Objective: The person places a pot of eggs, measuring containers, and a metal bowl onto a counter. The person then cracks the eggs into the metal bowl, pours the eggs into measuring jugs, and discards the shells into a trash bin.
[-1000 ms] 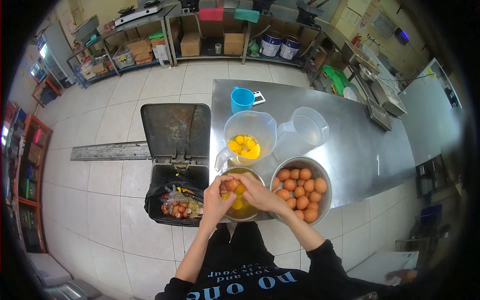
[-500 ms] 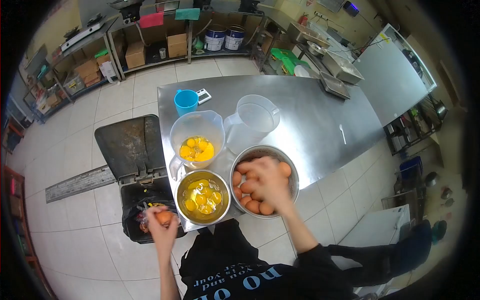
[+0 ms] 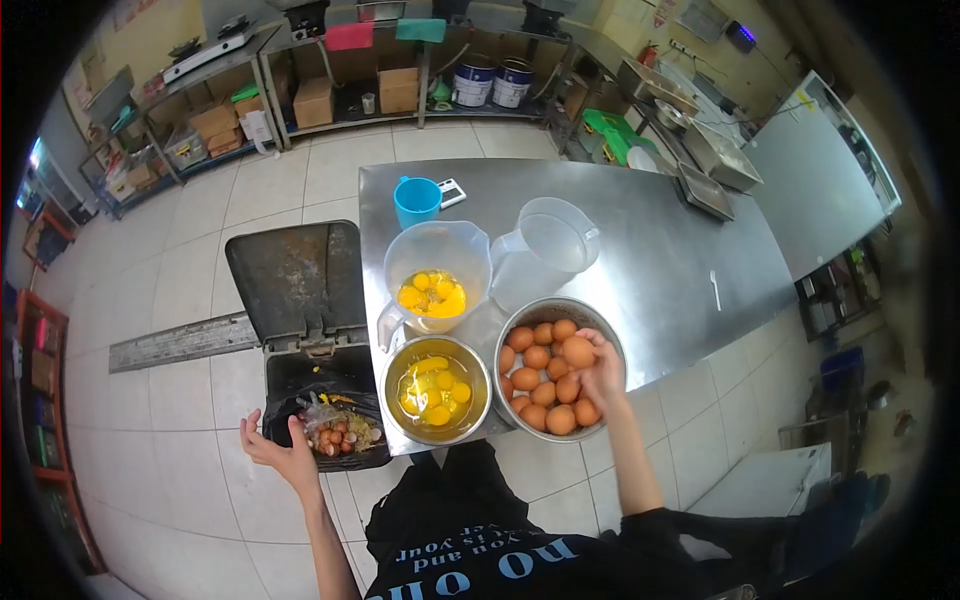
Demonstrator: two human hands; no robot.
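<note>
My right hand (image 3: 604, 374) is at the right side of a metal bowl of brown eggs (image 3: 614, 418), its fingers closed on an egg (image 3: 578, 351). Beside the bin's left edge, my left hand (image 3: 281, 456) is spread open with nothing in it. The black-lined bin (image 3: 372, 378) holds broken eggshells (image 3: 340, 438). Between the bin and the egg bowl, a smaller steel bowl (image 3: 484, 408) contains cracked eggs with several whole yolks (image 3: 436, 392). Behind it, a clear plastic jug (image 3: 470, 243) has more yolks in the bottom.
A second clear jug (image 3: 545, 250) stands behind the egg bowl. Near the far left table corner are a blue cup (image 3: 417, 203) and a small white device (image 3: 452, 192). A white utensil (image 3: 715, 290) and a metal tray (image 3: 705, 192) lie to the right. The bin's lid (image 3: 295, 277) stands raised.
My left hand has let go of the brown shell or egg it held over the bin and opened, shifting left. My right hand has closed on an egg at the bowl's right side.
</note>
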